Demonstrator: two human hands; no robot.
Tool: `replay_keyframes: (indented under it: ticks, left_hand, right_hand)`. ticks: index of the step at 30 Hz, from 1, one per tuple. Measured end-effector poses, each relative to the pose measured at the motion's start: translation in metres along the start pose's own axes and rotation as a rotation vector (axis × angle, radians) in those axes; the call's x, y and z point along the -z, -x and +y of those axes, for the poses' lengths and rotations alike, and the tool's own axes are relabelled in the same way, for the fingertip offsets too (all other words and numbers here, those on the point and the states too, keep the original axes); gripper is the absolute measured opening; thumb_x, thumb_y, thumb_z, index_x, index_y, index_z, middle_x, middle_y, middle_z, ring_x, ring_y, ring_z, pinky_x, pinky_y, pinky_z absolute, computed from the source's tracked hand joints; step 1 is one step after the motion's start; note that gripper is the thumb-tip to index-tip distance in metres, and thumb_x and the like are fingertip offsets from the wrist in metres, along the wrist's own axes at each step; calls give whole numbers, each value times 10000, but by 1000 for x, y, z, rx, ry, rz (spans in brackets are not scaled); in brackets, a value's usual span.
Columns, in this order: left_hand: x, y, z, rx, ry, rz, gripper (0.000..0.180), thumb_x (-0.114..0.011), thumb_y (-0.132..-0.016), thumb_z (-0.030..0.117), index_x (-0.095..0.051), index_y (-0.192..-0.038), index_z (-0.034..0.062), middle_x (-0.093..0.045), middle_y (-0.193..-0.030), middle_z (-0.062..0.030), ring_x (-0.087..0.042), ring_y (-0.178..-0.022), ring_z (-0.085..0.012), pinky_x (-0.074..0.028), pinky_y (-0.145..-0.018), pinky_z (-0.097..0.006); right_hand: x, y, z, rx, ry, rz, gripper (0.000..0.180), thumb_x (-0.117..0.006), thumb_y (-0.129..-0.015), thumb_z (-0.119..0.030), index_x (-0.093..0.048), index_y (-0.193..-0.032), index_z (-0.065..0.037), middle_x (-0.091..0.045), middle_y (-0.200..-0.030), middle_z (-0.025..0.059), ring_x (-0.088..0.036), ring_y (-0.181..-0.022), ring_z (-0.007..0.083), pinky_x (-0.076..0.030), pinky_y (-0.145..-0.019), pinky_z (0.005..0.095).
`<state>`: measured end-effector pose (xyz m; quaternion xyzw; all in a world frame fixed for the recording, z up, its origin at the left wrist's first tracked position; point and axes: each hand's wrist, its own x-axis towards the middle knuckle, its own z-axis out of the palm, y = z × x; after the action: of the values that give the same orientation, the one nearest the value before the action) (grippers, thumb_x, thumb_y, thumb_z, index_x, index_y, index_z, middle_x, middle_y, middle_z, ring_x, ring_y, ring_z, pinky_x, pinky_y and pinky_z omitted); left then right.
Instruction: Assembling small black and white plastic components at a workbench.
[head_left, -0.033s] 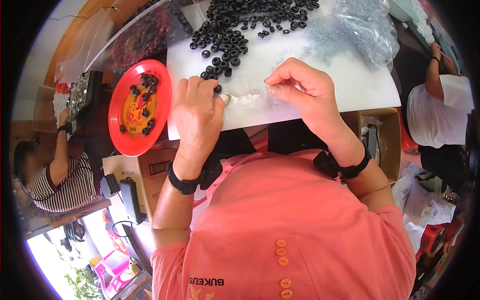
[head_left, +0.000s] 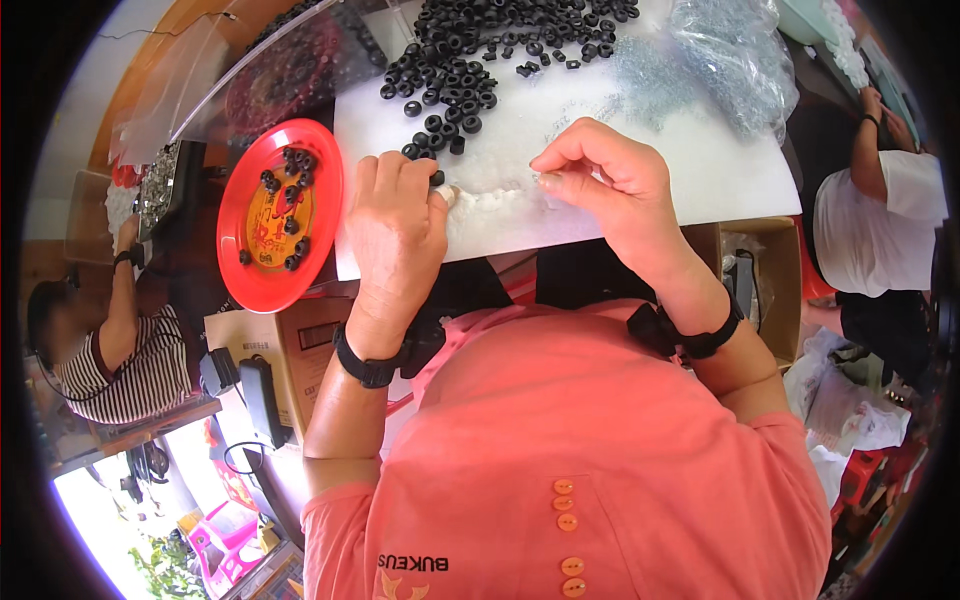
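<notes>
Hands (head_left: 398, 225) stand apart over a white sheet (head_left: 705, 190) near black rings (head_left: 471, 124).

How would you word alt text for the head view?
A person's left hand is at the near end of a spread of small black parts, many ring-shaped, on a white sheet; the right hand has thumb and forefinger nearly together. A red plate with several black parts sits to the left; clear plastic lies beyond, right.

Rings (head_left: 471, 124) on sheet (head_left: 690, 190); plate (head_left: 231, 225) left, bag (head_left: 735, 65) right.
</notes>
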<state>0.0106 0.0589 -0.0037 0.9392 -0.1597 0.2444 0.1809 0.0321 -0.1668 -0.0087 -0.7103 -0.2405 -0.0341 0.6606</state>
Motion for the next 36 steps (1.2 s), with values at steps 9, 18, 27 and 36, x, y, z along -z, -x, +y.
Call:
replay_keyframes:
  ticks: [9,18,27,36]
  left_hand:
    - [5,-9,-9,-80,2,-46,137,-648,-805,-13,-643,-942,-10,-598,-851,-86,-582,-808,-256,-478,-684,-377]
    - [11,-1,14,551,1223,-168,186,-714,-831,-6,-706,-1016,-21,-673,-818,-22,-516,-621,-45,-410,-522,-203]
    - [2,1,18,659,1491,-178,171,-714,-822,-33,-688,-989,-57,-698,-826,-96,-590,-630,-92,-425,-472,-217]
    - [-2,-3,18,783,1779,-187,162,-621,-899,-7,-627,-1044,-79,-691,-868,-163,-644,-692,-168,-450,-465,-239]
  right_hand:
    - [-15,-12,-3,-20,-106,-57,73,-632,-854,40,-649,-923,29,-647,-880,48,-611,-812,110,-483,-709,245]
    - [-32,-23,-11,102,67,-57,85,-638,-842,48,-648,-915,7,-645,-808,63,-625,-733,124,-492,-666,256]
    - [-15,-22,-18,-264,-362,-186,120,-686,-837,6,-663,-956,13,-670,-850,24,-615,-781,76,-490,-717,222]
    - [-29,-5,-19,260,197,-28,178,-667,-866,0,-644,-1039,31,-620,-848,105,-647,-746,187,-509,-678,286]
